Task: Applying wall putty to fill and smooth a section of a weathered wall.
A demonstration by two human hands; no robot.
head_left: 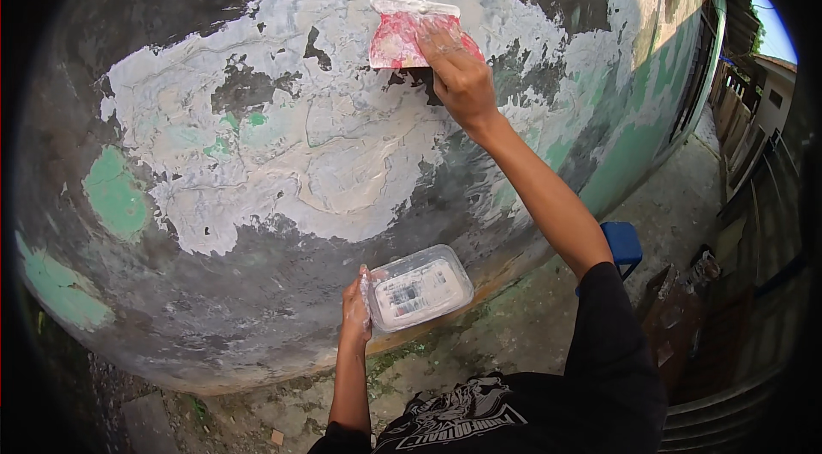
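Up on the wall (282, 124), my right hand (462, 73) grips a red putty scraper (398, 39) smeared with white. White paste lies along the scraper's upper edge, which is at the wall's coated surface. Whether that edge touches the wall I cannot tell. Lower down, my left hand (355, 308) holds a clear plastic tub (467, 278) by its left side. White putty (419, 290) covers the tub's bottom, and both hands carry white smears. The wall shows a broad uneven patch of white putty, with dark grey and green areas around it.
A blue plastic stool (622, 244) stands on the concrete ground right of my right arm. Brown boards or a box (676, 317) lie behind it, partly in shade. A narrow passage (698, 163) runs along the wall at the far right.
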